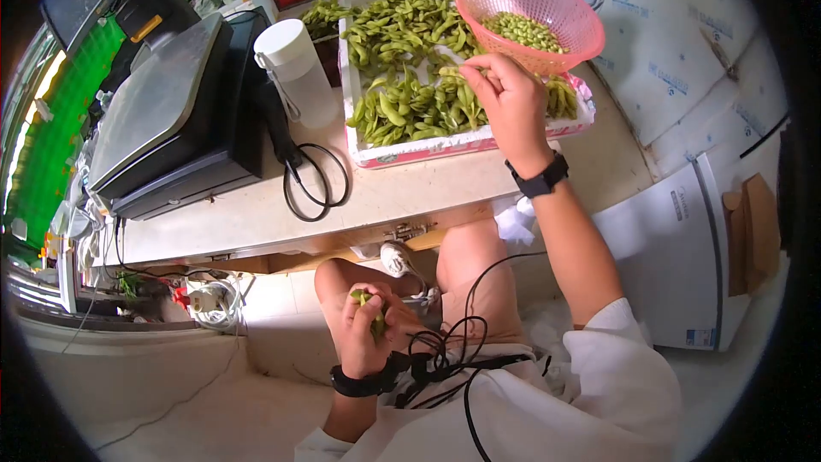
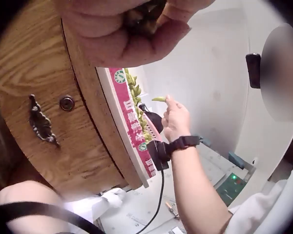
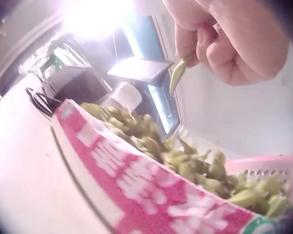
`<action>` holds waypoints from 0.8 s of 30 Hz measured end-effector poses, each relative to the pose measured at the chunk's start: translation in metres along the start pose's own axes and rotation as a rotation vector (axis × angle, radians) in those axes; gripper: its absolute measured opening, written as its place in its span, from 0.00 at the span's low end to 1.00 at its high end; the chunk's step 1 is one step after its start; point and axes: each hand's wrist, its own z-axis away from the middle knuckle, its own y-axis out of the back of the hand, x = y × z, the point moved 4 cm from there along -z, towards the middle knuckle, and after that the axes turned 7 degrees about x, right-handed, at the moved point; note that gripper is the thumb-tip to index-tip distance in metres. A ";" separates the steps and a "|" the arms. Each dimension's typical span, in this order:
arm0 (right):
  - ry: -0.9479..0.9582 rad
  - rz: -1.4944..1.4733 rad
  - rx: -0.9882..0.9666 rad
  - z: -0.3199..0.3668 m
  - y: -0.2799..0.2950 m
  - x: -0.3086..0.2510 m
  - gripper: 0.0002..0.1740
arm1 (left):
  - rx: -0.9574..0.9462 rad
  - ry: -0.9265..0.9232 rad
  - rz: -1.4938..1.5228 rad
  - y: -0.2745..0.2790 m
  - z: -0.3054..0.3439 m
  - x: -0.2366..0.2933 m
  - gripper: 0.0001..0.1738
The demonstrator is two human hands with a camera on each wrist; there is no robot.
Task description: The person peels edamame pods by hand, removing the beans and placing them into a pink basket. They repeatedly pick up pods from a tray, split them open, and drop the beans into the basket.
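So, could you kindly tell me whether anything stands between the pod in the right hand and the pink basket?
Nothing visible does. The right hand pinches the pod above the tray; only the rim of the pink basket seems to stand before the beans inside.

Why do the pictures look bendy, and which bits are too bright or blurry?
Head view: black corners and curving edges, probably from a wide lens; left wrist view: the wooden cabinet bows, and the left hand looms close with dark shadow inside; right wrist view: white glare washes out the top, and the green pods look blurry.
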 end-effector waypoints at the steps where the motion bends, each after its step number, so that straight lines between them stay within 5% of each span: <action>1: 0.043 0.026 -0.015 -0.003 -0.006 0.006 0.07 | -0.006 0.002 -0.024 0.000 0.001 -0.001 0.05; 8: -0.028 0.093 -0.185 0.013 0.002 -0.002 0.11 | -0.056 0.012 -0.038 0.001 0.003 0.001 0.05; 10: -0.228 -0.052 -0.246 0.029 0.012 -0.013 0.11 | -0.069 0.035 -0.027 0.001 0.003 0.001 0.05; 12: -0.150 -0.355 -0.322 0.065 0.008 -0.027 0.11 | -0.070 0.057 -0.089 -0.002 0.002 -0.001 0.05; 14: -0.304 -0.423 -0.665 0.095 0.010 -0.064 0.09 | -0.079 0.037 -0.179 -0.008 0.001 -0.004 0.05; 18: -0.309 -0.592 -0.910 0.137 0.007 -0.097 0.13 | -0.209 -0.051 -0.357 -0.016 0.002 -0.009 0.08; 24: -0.328 -0.579 -0.824 0.166 0.004 -0.092 0.10 | -0.278 0.015 -0.397 -0.010 0.003 -0.016 0.08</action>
